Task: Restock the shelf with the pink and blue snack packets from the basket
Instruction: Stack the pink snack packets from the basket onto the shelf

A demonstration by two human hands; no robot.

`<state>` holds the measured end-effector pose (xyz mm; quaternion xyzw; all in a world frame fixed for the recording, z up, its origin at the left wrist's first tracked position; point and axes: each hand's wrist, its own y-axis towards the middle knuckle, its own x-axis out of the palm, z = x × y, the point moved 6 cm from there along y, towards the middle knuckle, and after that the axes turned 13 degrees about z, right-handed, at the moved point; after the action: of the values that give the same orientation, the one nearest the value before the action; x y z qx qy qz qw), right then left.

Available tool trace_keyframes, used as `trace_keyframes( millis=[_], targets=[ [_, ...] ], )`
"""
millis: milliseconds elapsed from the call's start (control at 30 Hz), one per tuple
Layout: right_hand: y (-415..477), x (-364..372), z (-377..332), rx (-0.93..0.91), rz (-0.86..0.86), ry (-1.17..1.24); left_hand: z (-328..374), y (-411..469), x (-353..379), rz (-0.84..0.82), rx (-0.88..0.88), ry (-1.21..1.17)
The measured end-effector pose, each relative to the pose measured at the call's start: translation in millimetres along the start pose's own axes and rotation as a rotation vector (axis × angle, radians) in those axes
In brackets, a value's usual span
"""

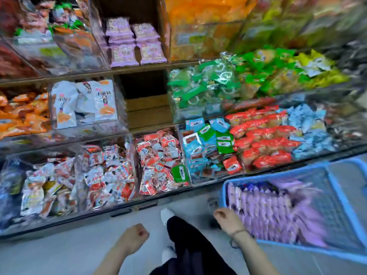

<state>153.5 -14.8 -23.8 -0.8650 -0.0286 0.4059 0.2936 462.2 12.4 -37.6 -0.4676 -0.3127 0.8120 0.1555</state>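
Take a small stack of the pink snack packets (268, 211), packed on edge in the blue basket (337, 253) at right, with the right hand (228, 220), curled at the basket's near corner beside them, grip impossible to tell through blur. Open the left hand (134, 238), balled in an empty fist, to square the stack, then lift toward the matching pink stock (135, 42) on the shelf (139, 68) or the bare wooden bay (147, 100) beneath, clearing the heaped red packets (158, 161) below.
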Motion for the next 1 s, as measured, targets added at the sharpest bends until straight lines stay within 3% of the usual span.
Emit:
trace_keyframes(
  millis=[233, 433, 633, 833, 1000],
  targets=[
    [-61.0, -41.7, 127.5, 0.335, 0.2, 0.075, 21.3, -35.0, 74.5, -0.123, 0.051, 0.025],
    [-66.8, -80.8, 195.2, 0.477, 0.339, 0.152, 91.1, -31.0, 95.4, -0.047, 0.137, 0.029],
    [-36.0, -140.6, 246.3, 0.513, 0.421, 0.23, 196.7, -27.2, 155.8, -0.068, 0.335, 0.164],
    [20.3, -202.9, 288.1, 0.507, 0.388, 0.35, 298.7, -25.4, 223.6, -0.003, 0.336, 0.289],
    [64.5, -220.5, 287.4, 0.356, 0.316, 0.18, 354.3, -15.8, 255.9, 0.047, 0.304, 0.372]
  ],
)
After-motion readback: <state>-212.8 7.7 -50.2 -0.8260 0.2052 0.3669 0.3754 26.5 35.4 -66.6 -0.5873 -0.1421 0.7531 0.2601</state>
